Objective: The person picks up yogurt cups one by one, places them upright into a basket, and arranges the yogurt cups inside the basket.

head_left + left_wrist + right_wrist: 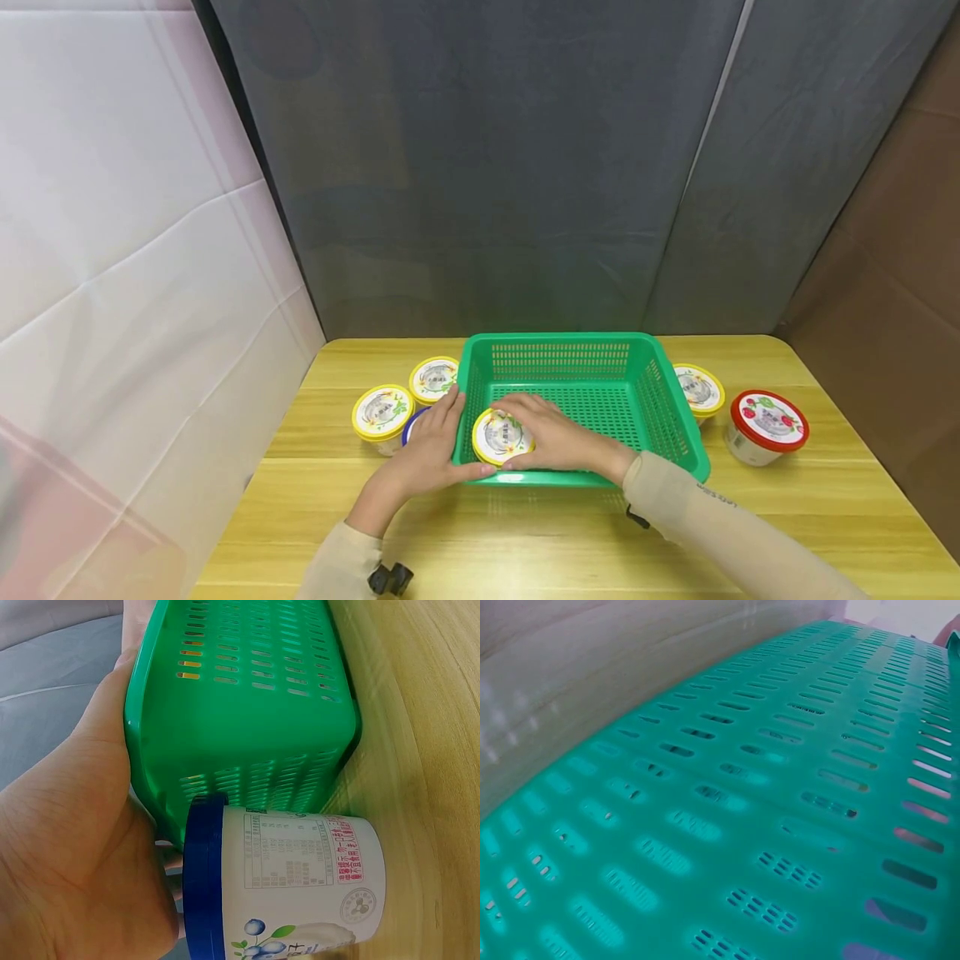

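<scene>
My right hand (pixel 562 437) grips a yellow-lidded tub (pixel 501 435), with fingers and thumb around its lid. This tub stands in the front left corner of a green plastic basket (pixel 558 338). At that same corner my left hand (pixel 423 454) rests on the rim, fingers straight along the left side and thumb stretched along the front. Just outside the basket, under the left hand, stands a blue-lidded tub (pixel 300 877) printed with blueberries; the hand hides most of it in the head view. Only the slotted basket wall (pixel 765 802) fills the right wrist view.
Left of the basket stand two yellow-lidded tubs, one nearer (pixel 382 412) and one farther back (pixel 435 379). To its right are another yellow-lidded tub (pixel 699 390) and a red-lidded tub (pixel 768 425). A dark grey partition (pixel 480 167) rises behind the wooden table (pixel 525 542).
</scene>
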`<action>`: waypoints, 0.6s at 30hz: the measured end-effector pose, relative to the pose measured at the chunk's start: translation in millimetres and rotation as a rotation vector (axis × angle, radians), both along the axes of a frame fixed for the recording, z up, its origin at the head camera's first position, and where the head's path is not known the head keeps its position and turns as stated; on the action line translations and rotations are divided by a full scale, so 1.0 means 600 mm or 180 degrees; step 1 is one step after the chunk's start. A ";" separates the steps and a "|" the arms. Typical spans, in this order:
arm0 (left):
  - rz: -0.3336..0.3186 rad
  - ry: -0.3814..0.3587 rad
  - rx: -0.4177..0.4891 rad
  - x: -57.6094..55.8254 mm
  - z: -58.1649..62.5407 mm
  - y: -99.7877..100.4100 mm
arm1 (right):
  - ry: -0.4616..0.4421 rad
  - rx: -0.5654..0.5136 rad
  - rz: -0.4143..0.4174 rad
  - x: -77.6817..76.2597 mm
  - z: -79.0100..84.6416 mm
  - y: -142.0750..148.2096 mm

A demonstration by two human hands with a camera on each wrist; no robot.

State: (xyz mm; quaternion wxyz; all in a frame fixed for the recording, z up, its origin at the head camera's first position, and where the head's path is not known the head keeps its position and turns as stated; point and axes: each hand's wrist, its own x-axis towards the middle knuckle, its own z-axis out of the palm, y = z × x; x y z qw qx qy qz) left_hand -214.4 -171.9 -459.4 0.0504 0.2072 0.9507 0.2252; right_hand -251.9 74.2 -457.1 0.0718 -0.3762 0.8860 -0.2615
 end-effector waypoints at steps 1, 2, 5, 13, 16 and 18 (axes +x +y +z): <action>-0.0002 -0.0001 0.0014 0.000 0.000 0.000 | 0.0004 0.0000 -0.0001 0.000 0.000 0.000; -0.0005 0.0007 0.0030 0.001 0.000 0.000 | 0.0005 0.0002 -0.0002 0.000 0.000 0.000; 0.0000 -0.0014 0.0006 0.000 0.000 0.000 | 0.0011 0.0002 0.0003 0.000 0.001 0.001; -0.0001 -0.0041 -0.0008 -0.001 0.001 -0.001 | 0.0003 -0.0042 -0.0044 -0.001 0.002 0.007; -0.0005 -0.0030 -0.0006 -0.001 0.001 0.000 | 0.0008 -0.0028 -0.0071 -0.002 0.004 0.010; -0.0005 -0.0028 0.0003 0.000 0.001 0.000 | 0.0002 -0.0031 -0.0102 -0.002 0.007 0.012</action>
